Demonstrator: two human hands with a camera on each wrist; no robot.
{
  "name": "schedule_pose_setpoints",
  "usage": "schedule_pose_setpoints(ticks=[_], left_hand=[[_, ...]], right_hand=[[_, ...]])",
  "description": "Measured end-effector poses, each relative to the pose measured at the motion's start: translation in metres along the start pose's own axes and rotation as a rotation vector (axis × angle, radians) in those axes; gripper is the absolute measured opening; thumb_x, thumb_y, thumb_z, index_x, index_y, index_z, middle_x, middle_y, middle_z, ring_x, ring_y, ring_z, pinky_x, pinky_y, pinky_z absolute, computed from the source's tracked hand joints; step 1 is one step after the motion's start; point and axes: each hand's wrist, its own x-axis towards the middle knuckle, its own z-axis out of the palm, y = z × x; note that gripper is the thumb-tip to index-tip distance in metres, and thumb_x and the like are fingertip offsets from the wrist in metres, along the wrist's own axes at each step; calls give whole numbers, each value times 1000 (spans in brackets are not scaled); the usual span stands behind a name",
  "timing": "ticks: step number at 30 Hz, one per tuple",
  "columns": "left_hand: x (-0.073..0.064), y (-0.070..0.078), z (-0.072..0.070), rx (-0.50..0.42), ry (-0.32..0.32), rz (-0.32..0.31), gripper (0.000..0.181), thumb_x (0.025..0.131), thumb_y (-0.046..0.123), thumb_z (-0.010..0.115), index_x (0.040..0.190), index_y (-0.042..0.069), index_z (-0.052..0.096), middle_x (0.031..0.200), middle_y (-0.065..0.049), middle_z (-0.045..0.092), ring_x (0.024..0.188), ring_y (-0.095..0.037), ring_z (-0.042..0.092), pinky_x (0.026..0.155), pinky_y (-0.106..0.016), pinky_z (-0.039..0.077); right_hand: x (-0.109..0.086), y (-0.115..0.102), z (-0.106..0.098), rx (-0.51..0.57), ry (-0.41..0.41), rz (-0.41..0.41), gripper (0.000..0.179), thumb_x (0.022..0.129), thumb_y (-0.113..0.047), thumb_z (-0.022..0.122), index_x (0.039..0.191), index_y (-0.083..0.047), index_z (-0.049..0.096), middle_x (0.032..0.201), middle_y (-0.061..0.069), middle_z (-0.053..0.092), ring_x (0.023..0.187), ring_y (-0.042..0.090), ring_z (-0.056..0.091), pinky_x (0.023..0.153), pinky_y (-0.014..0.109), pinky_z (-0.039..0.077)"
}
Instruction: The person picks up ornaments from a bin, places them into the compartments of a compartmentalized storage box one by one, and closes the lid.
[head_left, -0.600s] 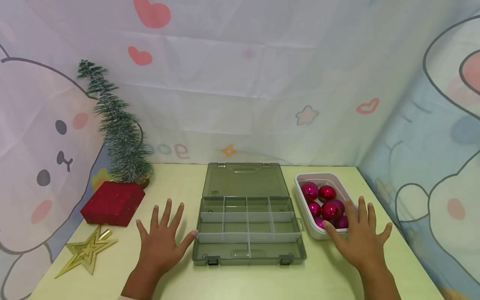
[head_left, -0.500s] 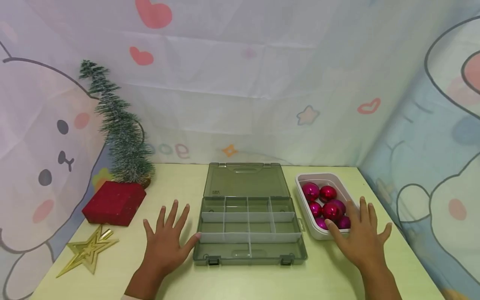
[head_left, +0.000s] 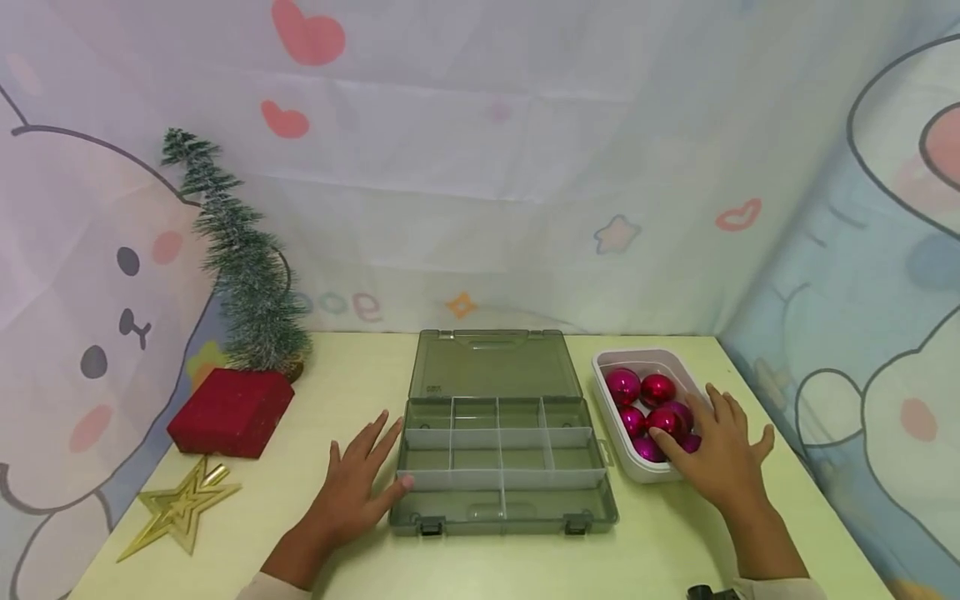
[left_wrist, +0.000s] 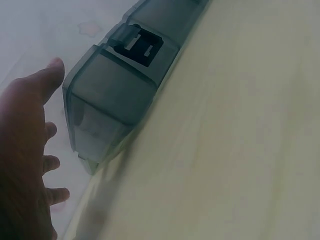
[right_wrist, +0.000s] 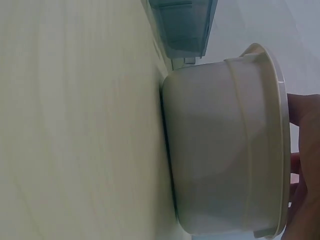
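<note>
The left hand (head_left: 348, 496) is wide, its fingers spread, and the thumb is at the left edge of the green compartment box (head_left: 501, 527); I cannot tell if it touches. This box lies with its lid folded back on the pale table (head_left: 352, 367). The right hand (head_left: 723, 454) is also wide, over the right side of the white plastic tub (head_left: 651, 473). Inside the tub are shiny red and magenta baubles (head_left: 657, 389), near the thumb. At left there are a small fir tree (head_left: 251, 275), a red box (head_left: 232, 412) and a golden star (head_left: 180, 507).
</note>
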Motion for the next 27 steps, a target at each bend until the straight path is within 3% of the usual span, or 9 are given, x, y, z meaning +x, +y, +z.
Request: schedule_pose_setpoints(ticks=[11,18,27], left_hand=[[-4,-6,8,-189,-71,-10,77,108,44,64,174,19,32,181,-18,26,161,-58,31,111,-99,0],[-4,-8,11,-200,-93,-22,79,108,44,64,175,19,30,181,-19,26,162,-58,31,112,-98,-3],[-4,-10,11,-203,-141,-43,79,110,46,61,176,20,26,182,-19,24,164,-56,27,114,-95,-6]], right_hand=[[-3,2,5,27,23,47,78,92,-62,79,149,-12,63,164,32,43,151,58,34,106,100,8],[-4,1,5,48,-14,92,81,91,-57,82,150,-5,64,164,34,42,150,59,34,107,98,13],[-2,-2,3,93,-71,147,73,90,-46,87,146,-5,67,168,33,38,151,61,33,107,97,15]])
